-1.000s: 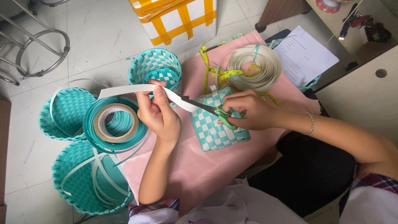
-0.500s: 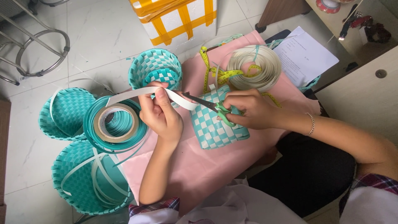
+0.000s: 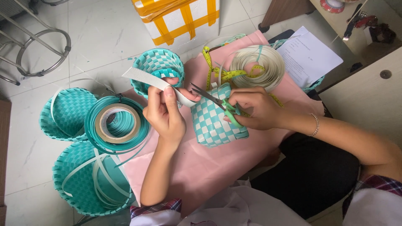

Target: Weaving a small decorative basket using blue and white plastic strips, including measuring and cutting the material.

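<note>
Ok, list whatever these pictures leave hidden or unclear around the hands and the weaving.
- Head view: the scissors' green handles are mostly covered by the right hand.
- The white strip's far end is hidden behind the left hand; whether the blades touch the strip cannot be told.
- The checked weave's right side lies under the right hand.
- The writing on the paper sheet is too small to read.
- The yellow-taped box is cut off by the top edge.

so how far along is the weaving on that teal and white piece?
Done: finished teal baskets stand on the floor, and a checkered teal and white woven piece lies on the pink cloth. In hand: the left hand holds a white strip; the right hand holds green-handled scissors, blades open at it. Left: the strip is uncut, and the piece looks far smaller than those baskets.
</note>
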